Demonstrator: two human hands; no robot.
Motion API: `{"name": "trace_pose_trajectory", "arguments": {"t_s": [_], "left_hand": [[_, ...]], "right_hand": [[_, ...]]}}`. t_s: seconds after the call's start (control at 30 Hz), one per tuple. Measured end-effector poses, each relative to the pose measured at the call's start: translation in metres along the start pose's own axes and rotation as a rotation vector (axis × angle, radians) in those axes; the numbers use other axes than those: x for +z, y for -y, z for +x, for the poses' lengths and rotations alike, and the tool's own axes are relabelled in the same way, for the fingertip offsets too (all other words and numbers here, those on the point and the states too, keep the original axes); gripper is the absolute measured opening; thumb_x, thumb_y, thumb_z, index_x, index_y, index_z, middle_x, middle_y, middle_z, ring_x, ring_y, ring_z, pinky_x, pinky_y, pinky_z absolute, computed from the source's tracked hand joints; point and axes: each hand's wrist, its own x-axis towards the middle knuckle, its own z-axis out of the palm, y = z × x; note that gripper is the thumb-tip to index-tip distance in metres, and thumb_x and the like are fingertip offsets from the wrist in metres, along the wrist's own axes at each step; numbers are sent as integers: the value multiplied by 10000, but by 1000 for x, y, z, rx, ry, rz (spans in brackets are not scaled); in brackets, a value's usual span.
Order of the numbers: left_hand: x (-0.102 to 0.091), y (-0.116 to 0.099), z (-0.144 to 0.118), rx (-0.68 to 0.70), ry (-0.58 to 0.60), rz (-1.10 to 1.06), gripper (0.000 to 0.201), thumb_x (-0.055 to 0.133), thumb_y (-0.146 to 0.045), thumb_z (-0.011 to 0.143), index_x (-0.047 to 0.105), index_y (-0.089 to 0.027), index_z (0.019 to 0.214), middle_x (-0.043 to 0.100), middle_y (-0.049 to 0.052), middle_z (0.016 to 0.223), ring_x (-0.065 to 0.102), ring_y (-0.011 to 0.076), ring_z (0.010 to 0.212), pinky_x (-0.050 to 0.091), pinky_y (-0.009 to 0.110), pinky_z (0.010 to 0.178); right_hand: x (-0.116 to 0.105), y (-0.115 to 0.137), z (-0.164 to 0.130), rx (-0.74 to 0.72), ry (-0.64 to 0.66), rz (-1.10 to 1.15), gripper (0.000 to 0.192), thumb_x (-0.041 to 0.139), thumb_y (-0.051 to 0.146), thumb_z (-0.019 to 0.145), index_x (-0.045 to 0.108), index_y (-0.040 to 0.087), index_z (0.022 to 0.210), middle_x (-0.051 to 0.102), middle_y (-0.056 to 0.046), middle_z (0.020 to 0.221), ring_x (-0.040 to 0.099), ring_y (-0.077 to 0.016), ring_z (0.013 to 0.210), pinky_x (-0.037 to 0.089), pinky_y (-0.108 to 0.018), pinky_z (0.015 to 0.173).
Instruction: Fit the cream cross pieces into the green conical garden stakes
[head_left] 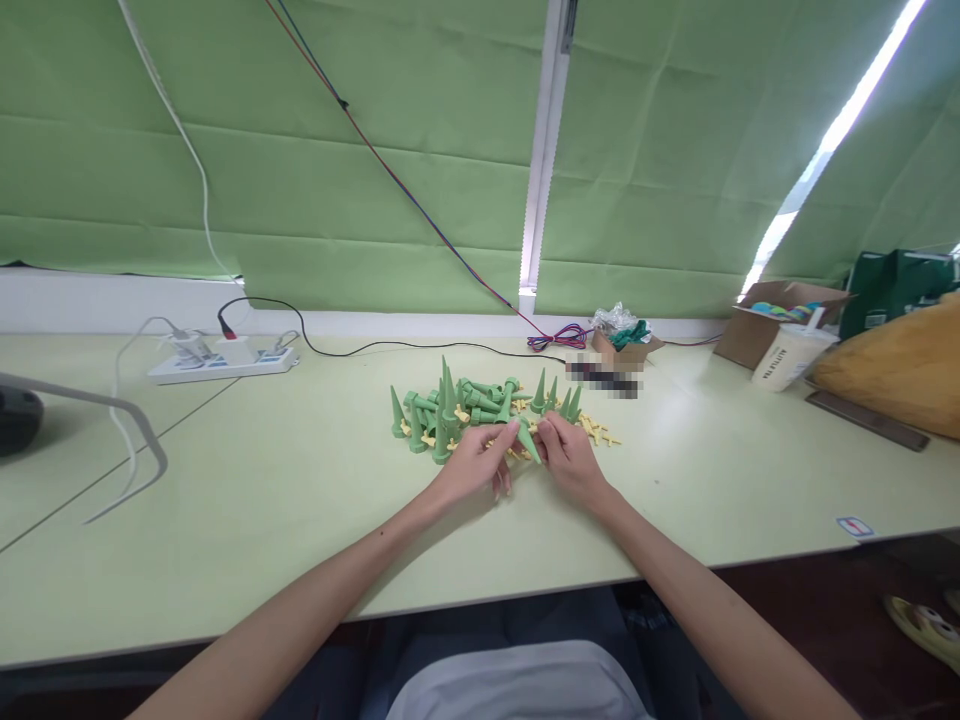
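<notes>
A heap of green plastic cone spikes (450,405) and small yellow cross-shaped pieces (598,431) lies on the pale green table (300,500). My left hand (476,463) and my right hand (571,457) meet just in front of the heap. Together they pinch one green cone spike (528,440), which points down toward me between the fingertips. Whether a yellow piece is also in my fingers is hidden.
A white power strip (225,360) with plugs and cables sits at the back left. A grey stand (97,420) reaches in from the left edge. At the back right are small cardboard boxes (765,325), a paper cup (791,357) and a green bag (896,285).
</notes>
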Motion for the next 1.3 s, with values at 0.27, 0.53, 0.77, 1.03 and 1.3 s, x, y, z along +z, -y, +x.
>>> {"name": "trace_pose_trajectory", "arguments": {"t_s": [0.27,0.53,0.77,1.03,1.3], "left_hand": [[-2,-4,-1,-3,30,-94,504,461,-639,860,576,-149,828,568,1,493,569,156,423,427,250,409],[-1,-1,-5,93,-52,113,415,527,-516,880,551,-162,1096,560,-28,555,516,120,428,442,247,456],[1,3,-4,269,-188,333,370,550,-427,873,580,-183,1150,579,80,1056,597,139,696,515,254,546],[2,-1,-5,266,-184,307,409,612,-418,836,550,-199,1176,579,65,1067,576,132,719,516,258,594],[3,-7,-6,240,-271,24,320,524,-496,889,486,-199,1004,563,2,869,489,64,515,398,200,454]], "right_hand": [[0,-2,-1,2,36,-42,399,314,436,1005,403,218,682,464,31,575,437,-122,513,359,-251,554],[0,-2,-1,-20,44,-132,422,315,389,1003,383,214,625,441,28,522,404,-120,469,317,-268,529],[2,-6,-1,-30,44,-179,474,304,349,1002,360,205,554,421,27,462,378,-109,428,276,-278,512],[2,-3,-1,-39,17,-143,424,312,352,1005,391,204,616,433,29,516,398,-110,470,301,-264,526],[0,0,0,-22,-44,-92,379,310,356,1012,386,210,670,453,27,576,432,-114,514,337,-243,544]]}}
